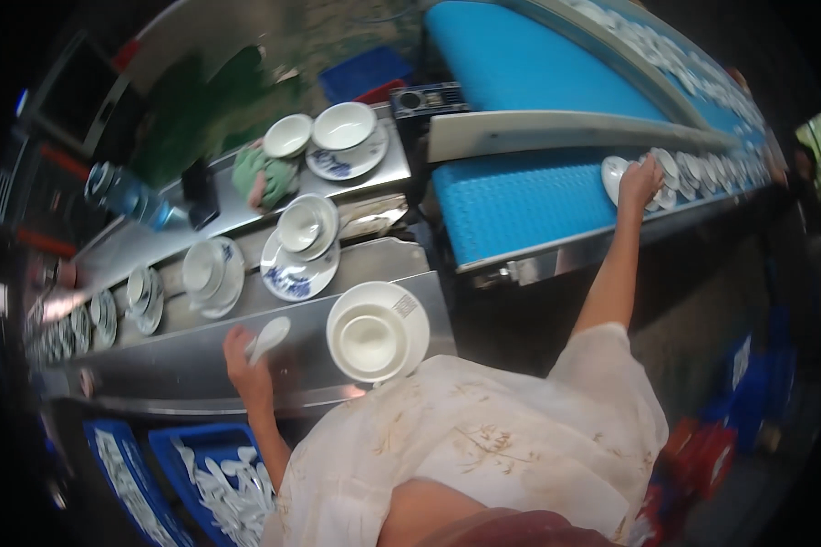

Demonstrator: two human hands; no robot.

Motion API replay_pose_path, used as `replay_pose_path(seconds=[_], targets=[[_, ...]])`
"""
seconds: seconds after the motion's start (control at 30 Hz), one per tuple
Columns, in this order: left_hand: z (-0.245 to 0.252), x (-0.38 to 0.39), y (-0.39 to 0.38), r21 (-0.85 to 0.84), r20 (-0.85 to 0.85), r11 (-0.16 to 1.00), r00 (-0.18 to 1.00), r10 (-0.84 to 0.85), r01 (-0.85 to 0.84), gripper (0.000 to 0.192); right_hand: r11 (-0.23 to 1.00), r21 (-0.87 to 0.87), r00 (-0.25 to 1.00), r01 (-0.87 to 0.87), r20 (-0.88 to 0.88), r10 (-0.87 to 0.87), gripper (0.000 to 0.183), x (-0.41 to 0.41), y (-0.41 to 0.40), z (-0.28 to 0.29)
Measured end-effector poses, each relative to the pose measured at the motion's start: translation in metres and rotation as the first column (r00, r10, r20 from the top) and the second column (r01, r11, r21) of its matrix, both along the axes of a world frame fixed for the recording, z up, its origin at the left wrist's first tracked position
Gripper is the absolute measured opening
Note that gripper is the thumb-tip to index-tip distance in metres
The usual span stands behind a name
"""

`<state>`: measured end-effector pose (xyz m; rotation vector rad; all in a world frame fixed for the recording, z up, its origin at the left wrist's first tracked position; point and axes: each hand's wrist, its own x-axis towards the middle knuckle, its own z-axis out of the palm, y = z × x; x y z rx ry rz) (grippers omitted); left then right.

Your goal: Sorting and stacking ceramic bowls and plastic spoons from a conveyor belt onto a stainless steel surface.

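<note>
My left hand (248, 362) grips a white ceramic spoon (272, 335) by its handle, above the steel counter (178, 369). To the right of that hand stands a white plate (414, 328) with small bowls nested on it and a printed mark on its rim. My right hand (640, 182) is stretched out over the blue conveyor belt (513, 212). It touches the near end of a row of white tableware (687, 171), beside a white plate (614, 176). Its fingers partly hide the pieces there, so a hold is not clear.
Blue-patterned plate-and-bowl sets (300, 277) line the steel track to the left. A green cloth (263, 176), bowls (343, 126), a dark phone-like object (200, 193) and a water bottle (126, 195) sit on the ledge. Below the counter, a blue crate (198, 437) holds white spoons.
</note>
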<state>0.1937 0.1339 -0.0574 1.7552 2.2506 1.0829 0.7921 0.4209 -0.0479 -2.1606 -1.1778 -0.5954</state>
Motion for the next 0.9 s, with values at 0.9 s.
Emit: replay_pose_path(seconds=[0.9], targets=[[-0.027,0.028,0.072,-0.076,0.047,0.973,0.975,-0.217,0.22,0.045,0.293,0.247,-0.066,-0.924,-0.856,0.513,0.036,-0.262,-0.036,-0.017]])
